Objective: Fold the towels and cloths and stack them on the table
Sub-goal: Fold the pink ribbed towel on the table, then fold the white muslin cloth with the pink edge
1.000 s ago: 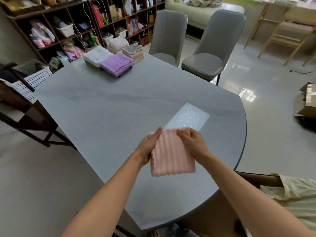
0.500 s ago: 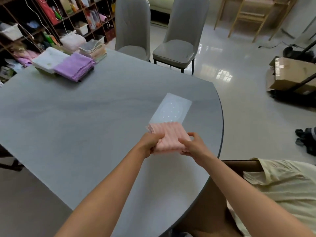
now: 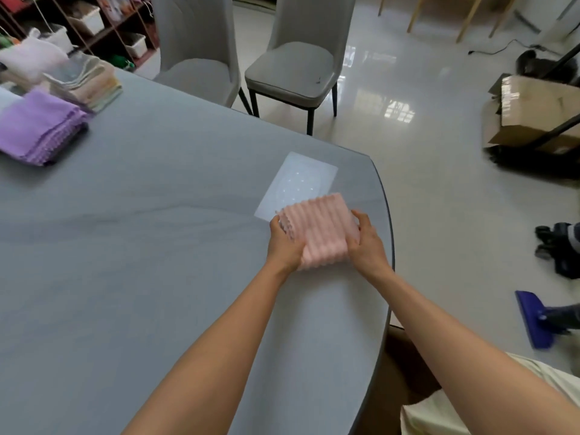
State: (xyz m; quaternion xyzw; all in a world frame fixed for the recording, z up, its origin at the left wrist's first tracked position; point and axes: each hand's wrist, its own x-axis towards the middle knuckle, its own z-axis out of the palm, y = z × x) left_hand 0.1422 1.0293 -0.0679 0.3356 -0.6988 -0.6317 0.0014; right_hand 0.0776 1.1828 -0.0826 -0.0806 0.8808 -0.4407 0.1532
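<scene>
A folded pink ribbed towel (image 3: 320, 229) lies on the grey table (image 3: 157, 246) near its right edge. My left hand (image 3: 284, 244) grips its left side, with the thumb on top. My right hand (image 3: 367, 241) holds its right side, fingers curled over the edge. At the far left of the table sit a stack of folded purple cloths (image 3: 37, 127), a stack of pale folded cloths (image 3: 84, 81) and a whitish fluffy towel (image 3: 31, 59).
A bright window reflection (image 3: 298, 180) shows on the table just beyond the pink towel. Two grey chairs (image 3: 301, 61) stand at the far side. Shelves (image 3: 94, 23) are at the back left. A cardboard box (image 3: 533, 111) and a blue mop head (image 3: 533, 321) lie on the floor at right.
The pink towel went from hanging between my hands to folded over and lying on the table. The view turned to the right.
</scene>
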